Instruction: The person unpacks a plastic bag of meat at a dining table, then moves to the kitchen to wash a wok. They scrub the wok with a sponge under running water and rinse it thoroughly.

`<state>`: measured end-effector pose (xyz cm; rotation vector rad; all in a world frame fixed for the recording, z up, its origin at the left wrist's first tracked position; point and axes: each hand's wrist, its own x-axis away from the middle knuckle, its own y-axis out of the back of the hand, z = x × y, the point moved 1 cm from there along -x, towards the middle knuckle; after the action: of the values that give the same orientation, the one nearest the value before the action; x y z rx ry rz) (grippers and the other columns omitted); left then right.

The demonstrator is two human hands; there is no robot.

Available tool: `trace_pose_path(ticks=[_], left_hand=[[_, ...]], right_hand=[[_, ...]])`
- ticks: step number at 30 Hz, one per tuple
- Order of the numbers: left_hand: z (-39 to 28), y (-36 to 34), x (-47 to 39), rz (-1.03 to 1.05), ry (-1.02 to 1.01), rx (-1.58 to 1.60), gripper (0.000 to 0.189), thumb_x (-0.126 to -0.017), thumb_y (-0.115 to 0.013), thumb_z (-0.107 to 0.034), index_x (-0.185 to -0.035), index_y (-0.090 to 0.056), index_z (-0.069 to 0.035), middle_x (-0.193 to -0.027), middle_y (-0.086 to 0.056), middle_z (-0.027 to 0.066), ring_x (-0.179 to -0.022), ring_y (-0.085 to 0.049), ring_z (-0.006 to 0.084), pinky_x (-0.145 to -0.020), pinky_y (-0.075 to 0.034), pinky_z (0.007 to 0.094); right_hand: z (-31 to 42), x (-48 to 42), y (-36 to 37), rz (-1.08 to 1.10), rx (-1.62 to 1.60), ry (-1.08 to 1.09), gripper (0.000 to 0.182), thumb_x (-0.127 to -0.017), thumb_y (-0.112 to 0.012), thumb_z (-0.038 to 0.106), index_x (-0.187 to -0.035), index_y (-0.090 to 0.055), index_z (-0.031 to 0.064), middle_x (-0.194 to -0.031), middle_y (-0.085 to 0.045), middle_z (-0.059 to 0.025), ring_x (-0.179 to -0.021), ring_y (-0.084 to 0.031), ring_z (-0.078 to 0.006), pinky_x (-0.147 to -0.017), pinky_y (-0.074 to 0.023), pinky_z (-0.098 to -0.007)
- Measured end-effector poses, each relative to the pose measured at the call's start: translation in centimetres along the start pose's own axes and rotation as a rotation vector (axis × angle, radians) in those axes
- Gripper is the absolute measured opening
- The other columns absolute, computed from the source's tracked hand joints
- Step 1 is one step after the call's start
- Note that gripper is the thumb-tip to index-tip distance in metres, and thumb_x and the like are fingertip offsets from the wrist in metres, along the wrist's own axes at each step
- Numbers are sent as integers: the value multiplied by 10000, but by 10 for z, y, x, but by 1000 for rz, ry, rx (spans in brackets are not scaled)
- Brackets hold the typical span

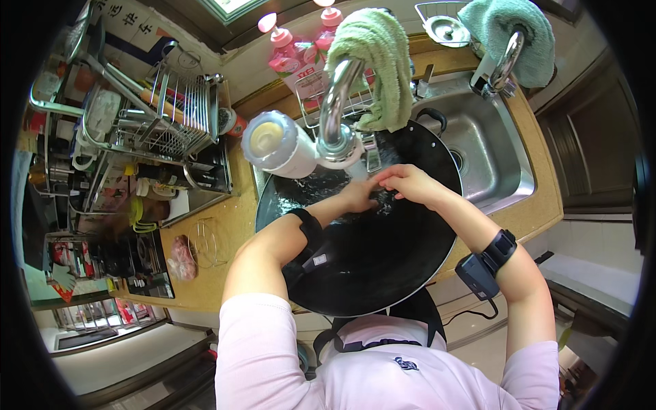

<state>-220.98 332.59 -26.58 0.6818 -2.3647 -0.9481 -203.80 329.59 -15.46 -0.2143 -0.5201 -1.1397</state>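
My left hand (359, 197) is under the running tap (336, 115), with water splashing around its fingers. From the right, my right hand (408, 183) reaches in, and its fingertips meet the fingers of my left hand. I see no object in either hand, and the splash partly hides the left fingers. Below both hands spreads a large black wok (379, 266), set over a sink, with water rippling in its far half. A white cylindrical water filter (287, 148) is fixed beside the tap. A green towel (392, 66) drapes over the tap's top.
To the right is a steel sink basin (492, 148), with a second tap (507, 61) under a teal towel (512, 31). Pink pump bottles (287, 51) stand behind. At left are a wire utensil rack (179, 113), a bagged reddish item (183, 258) and a wire stand (207, 243).
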Motion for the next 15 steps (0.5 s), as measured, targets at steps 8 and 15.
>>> trace_pose_path(ticks=[8,15], left_hand=[[-53,17,36,512,325,442,462,-661,-680,-120,-1045,-427,-74,-751,-548,93,-595,-581,193,-419,-470,302],[-69,18,132,565,-16,234,490,-596,-694,-176,-1043,-505,-103,-882,-534,146,-698,-581,291,-627,-485,369]], right_hand=[[22,-54,-40,140,-701,-102,287,-858,-448,229,-1047,-464,14,-929,-531,-125,-818,-558,-227,-712,-484,-347],[41,-56,-54,95,-743,-88,173,-839,-492,217,-772,-491,57,-730,-518,-52,-631,-517,-153,-543,-445,-257]])
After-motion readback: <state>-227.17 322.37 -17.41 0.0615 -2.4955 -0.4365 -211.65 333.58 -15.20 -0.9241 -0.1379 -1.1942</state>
